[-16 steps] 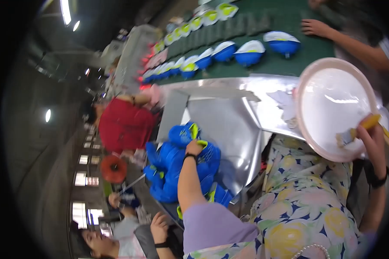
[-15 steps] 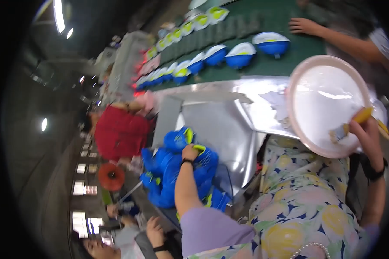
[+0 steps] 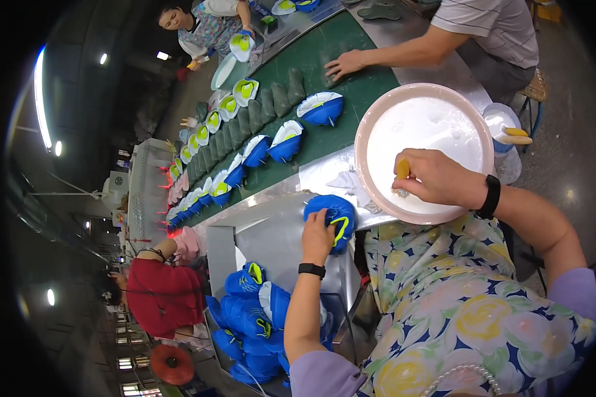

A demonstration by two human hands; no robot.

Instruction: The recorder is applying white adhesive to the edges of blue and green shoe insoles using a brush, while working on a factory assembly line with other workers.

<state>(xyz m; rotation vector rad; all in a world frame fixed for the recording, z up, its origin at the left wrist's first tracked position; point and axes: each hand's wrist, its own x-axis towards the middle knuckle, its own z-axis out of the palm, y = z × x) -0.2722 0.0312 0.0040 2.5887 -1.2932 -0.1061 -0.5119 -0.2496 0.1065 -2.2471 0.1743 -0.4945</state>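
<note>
Seen from the head camera, my left hand (image 3: 319, 235) clasped a blue shoe upper (image 3: 333, 218) on the metal bench (image 3: 265, 231) just in front of me, while my right hand (image 3: 437, 177) gripped a yellow-handled brush (image 3: 402, 170), its tip dipped in the pink basin (image 3: 377, 126) of white glue just beyond my fingers. With the basin sitting at the bench edge right beside the upper, a loaded brush could have dripped on the blue fabric, or my wrist could have tipped the rim.
</note>
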